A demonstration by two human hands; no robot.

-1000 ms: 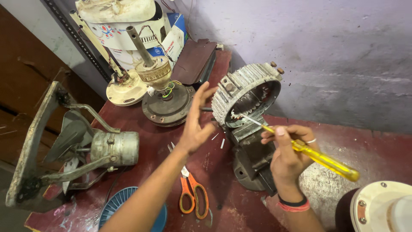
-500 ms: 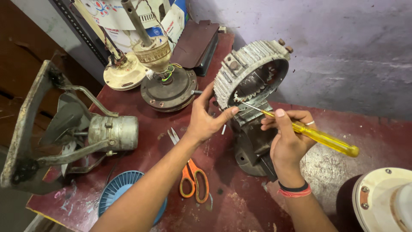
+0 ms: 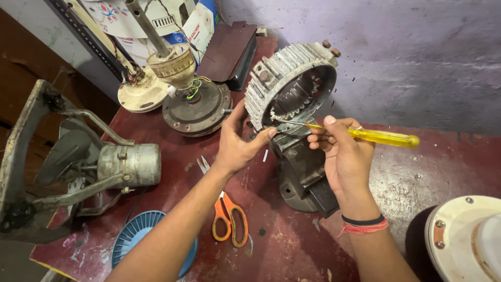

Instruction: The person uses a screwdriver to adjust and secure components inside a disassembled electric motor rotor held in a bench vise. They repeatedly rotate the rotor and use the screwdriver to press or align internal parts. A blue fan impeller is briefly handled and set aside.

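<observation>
A grey finned motor housing [image 3: 284, 78] stands on its dark base [image 3: 302, 175] in the middle of the red table [image 3: 433, 167]. My left hand [image 3: 237, 143] rests against the housing's left rim, thumb and fingers spread on it. My right hand [image 3: 339, 151] grips a yellow-handled screwdriver [image 3: 383, 137], whose shaft points left and reaches the lower inner edge of the housing's opening. Stator slots show inside the ring.
Orange-handled scissors [image 3: 229, 216] lie under my left forearm. A ceiling fan motor [image 3: 193, 107] with a rod stands behind. An old fan with a grey motor [image 3: 128, 164] sits at left, a blue round grille [image 3: 143, 235] near the front edge, a cream round cover [image 3: 464, 237] at right.
My left hand has settled on the housing's rim and stays there. The screwdriver tip has gone from the outer edge into the lower opening. The camera has moved closer.
</observation>
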